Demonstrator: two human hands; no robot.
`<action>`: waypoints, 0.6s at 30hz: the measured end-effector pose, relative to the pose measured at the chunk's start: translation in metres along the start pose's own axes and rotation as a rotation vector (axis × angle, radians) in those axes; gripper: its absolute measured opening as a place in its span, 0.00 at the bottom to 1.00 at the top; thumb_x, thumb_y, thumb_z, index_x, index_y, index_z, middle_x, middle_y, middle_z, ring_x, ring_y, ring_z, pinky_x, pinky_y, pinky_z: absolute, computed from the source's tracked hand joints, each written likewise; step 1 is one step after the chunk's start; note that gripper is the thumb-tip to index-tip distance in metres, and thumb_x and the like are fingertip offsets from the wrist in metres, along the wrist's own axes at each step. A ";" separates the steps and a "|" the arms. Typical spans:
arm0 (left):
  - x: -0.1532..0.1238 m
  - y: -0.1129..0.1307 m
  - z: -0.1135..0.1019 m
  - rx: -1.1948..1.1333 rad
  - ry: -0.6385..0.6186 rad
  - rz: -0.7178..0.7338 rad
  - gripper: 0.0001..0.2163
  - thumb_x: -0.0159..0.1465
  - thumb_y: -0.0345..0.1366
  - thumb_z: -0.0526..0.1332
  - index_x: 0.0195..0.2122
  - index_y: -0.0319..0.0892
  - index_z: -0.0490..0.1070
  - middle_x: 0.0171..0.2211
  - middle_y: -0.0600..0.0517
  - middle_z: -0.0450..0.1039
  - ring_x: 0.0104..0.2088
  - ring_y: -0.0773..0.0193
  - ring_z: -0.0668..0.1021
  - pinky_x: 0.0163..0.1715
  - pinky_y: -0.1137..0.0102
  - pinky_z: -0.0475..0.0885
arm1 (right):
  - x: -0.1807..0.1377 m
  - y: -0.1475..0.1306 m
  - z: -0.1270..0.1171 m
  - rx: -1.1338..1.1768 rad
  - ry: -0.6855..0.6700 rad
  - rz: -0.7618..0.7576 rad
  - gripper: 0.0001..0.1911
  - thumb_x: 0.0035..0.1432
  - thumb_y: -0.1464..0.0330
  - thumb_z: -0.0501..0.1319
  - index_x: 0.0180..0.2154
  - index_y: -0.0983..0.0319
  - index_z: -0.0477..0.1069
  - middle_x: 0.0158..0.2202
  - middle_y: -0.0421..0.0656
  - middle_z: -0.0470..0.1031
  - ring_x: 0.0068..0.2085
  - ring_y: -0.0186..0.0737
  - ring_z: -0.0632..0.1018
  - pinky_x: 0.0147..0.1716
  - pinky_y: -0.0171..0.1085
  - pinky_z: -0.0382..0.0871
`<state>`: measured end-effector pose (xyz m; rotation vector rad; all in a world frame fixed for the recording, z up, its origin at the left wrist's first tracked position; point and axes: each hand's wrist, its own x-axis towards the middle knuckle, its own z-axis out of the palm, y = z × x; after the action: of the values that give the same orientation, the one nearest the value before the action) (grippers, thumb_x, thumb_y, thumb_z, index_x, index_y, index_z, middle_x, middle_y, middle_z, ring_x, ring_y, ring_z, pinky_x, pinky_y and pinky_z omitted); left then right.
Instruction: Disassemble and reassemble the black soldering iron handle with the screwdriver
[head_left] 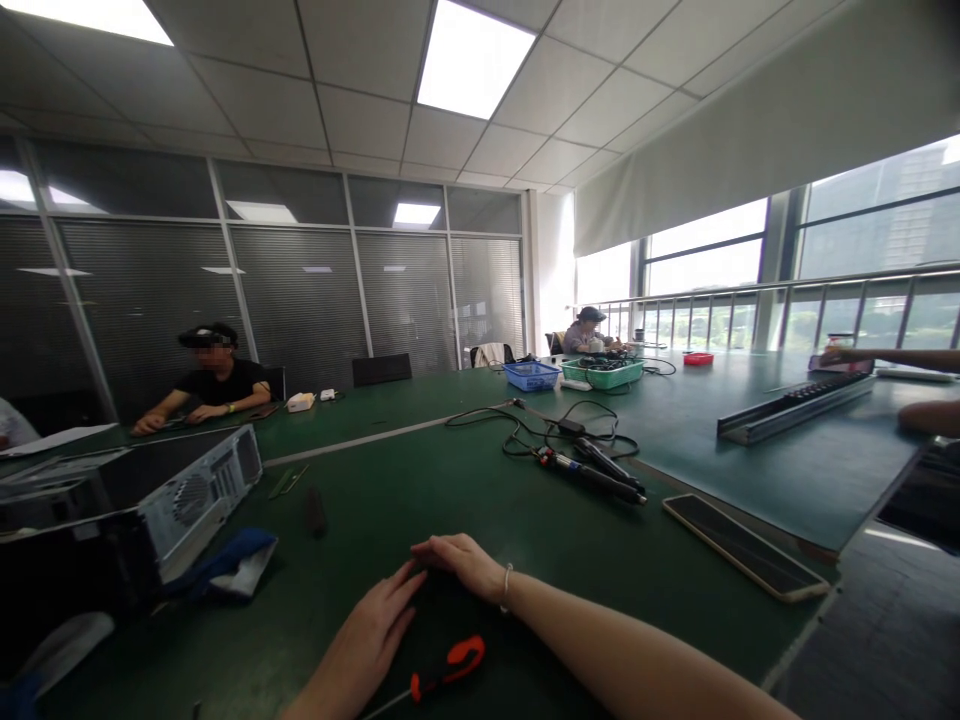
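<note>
My left hand [369, 632] rests on the green table with its fingers stretched out and nothing in it. Just beyond its fingertips, my right hand [466, 564] lies with fingers extended, also holding nothing; a light bracelet circles the wrist. The two hands almost meet at the fingertips; whether they touch I cannot tell. Between my forearms lies a screwdriver [448, 668] with an orange and black handle, its shaft running out at the bottom edge. To the left, a blue and white cloth or glove [238, 565] sits beside an opened computer case [202, 495].
An electric screwdriver [589, 474] with black cables and a phone [742, 545] lie to the right. Memory sticks [288, 481] and a dark bar [316, 512] are at left. Beyond stand blue [532, 376] and green baskets [602, 374] and a metal rail [795, 405]. Other people sit around the table.
</note>
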<state>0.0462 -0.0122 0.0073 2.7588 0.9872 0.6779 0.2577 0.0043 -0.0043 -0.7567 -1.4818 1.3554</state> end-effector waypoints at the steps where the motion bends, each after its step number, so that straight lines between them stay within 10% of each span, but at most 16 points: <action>1: 0.001 0.003 -0.001 0.009 -0.018 0.000 0.18 0.67 0.39 0.51 0.58 0.57 0.62 0.60 0.57 0.61 0.55 0.57 0.71 0.54 0.61 0.68 | 0.002 0.003 -0.001 0.050 0.016 0.013 0.31 0.55 0.49 0.56 0.49 0.67 0.73 0.50 0.51 0.74 0.54 0.48 0.71 0.56 0.44 0.59; 18: 0.003 0.005 0.015 -0.031 -0.055 0.065 0.17 0.68 0.41 0.51 0.58 0.53 0.63 0.59 0.53 0.63 0.57 0.55 0.68 0.57 0.59 0.65 | 0.004 0.005 0.010 0.350 0.169 0.093 0.27 0.49 0.52 0.63 0.43 0.68 0.74 0.49 0.52 0.73 0.53 0.47 0.71 0.55 0.44 0.57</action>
<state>0.0576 -0.0140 -0.0039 2.7769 0.8726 0.6180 0.2467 0.0050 -0.0075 -0.6993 -1.0511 1.5291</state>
